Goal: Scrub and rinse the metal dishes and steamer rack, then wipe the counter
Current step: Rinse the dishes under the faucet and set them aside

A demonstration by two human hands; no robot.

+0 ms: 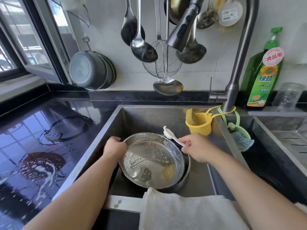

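At the frame's lower centre, the left hand (114, 147) is gripping the rim of the soapy metal dish (152, 161) tilted in the sink (132, 117), while the right hand (197, 147) is pinching a white brush (172, 136) at the dish's far edge.

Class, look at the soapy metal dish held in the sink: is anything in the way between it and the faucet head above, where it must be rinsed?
Nothing visible blocks it. The metal dish, gripped by the left hand, sits below the faucet head with open space between. The brush in the right hand touches only the dish's far rim.

Bright daylight from the window (25, 47) glares off the wet table (33, 138). Wide-angle distortion bends the edges; hanging ladles (142, 47) blur slightly.
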